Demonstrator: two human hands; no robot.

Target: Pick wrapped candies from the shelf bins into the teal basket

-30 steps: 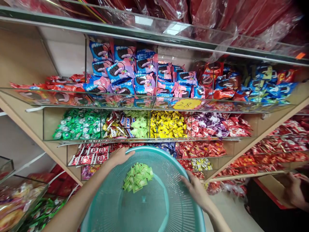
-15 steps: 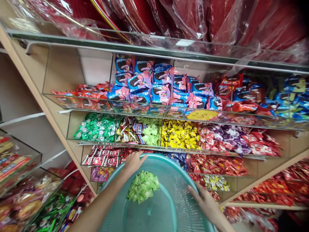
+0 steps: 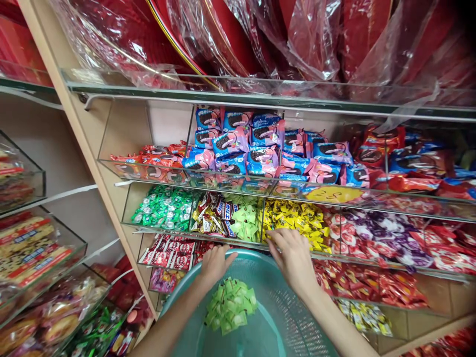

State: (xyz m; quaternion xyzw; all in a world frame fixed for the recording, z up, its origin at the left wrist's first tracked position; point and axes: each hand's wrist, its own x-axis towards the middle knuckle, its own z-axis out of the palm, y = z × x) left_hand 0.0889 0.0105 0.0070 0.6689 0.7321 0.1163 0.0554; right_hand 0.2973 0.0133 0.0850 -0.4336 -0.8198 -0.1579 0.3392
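Observation:
A teal plastic basket (image 3: 247, 259) is held in front of the shelves, with a heap of light-green wrapped candies (image 3: 231, 305) on its bottom. My left hand (image 3: 214, 266) is closed over its upper left rim, thumb pointing right. Above the right side of the basket, my right hand (image 3: 293, 255) is raised with its fingers apart and slightly bent. Its fingertips are at the front edge of a clear bin of yellow-wrapped candies (image 3: 293, 220). Left of those, light-green candies (image 3: 247, 222) share a bin with Snickers bars (image 3: 225, 213).
Blue and pink cookie packs (image 3: 230, 141) fill the shelf above, behind a yellow price tag (image 3: 330, 194). Green-wrapped candies (image 3: 163, 208) lie left, purple and white ones (image 3: 390, 235) right. Large red plastic-wrapped items (image 3: 256, 39) top the glass shelf. A wooden upright (image 3: 80, 134) separates another rack.
My right hand has left the basket's right rim and moved up and left to the yellow candy bin. My left hand stays on the rim. The view has shifted, moving the shelves right and down.

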